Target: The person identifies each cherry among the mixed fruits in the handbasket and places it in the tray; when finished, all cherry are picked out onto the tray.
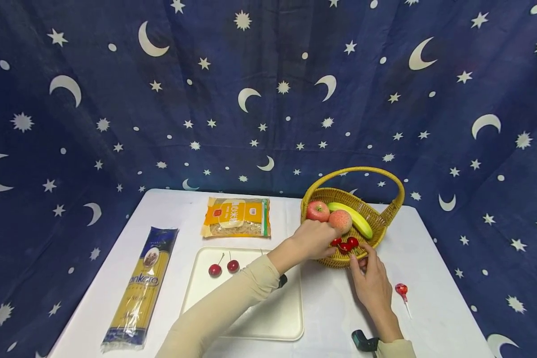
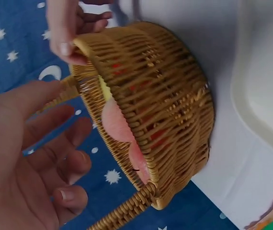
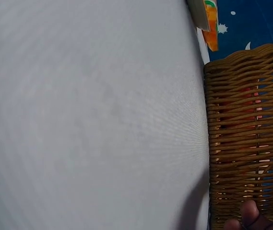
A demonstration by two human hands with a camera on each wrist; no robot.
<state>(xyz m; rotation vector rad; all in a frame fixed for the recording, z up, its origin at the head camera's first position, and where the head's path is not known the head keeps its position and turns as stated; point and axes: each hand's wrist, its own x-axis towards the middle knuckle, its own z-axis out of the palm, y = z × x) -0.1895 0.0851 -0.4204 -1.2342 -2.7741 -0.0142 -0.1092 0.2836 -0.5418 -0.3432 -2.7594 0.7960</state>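
Note:
A wicker basket (image 1: 380,219) with a tall handle stands at the back right of the table. Inside it lie an apple (image 1: 317,211), a peach (image 1: 340,221), a banana (image 1: 358,221) and several red cherries (image 1: 344,247). My left hand (image 1: 315,239) is over the basket's front left side; the left wrist view shows its fingers loosely bent with nothing between them, beside the basket's opening. With its thumb and fingers, my right hand (image 1: 371,281) grips the front right rim. Its fingertips (image 3: 249,211) show against the weave in the right wrist view.
A cream tray (image 1: 277,318) with two cherries (image 1: 223,268) sits in the middle, partly hidden under my left arm. Behind it lies an orange food packet (image 1: 237,217). A long spaghetti pack (image 1: 140,288) is at the left, a red lollipop (image 1: 402,291) at the right.

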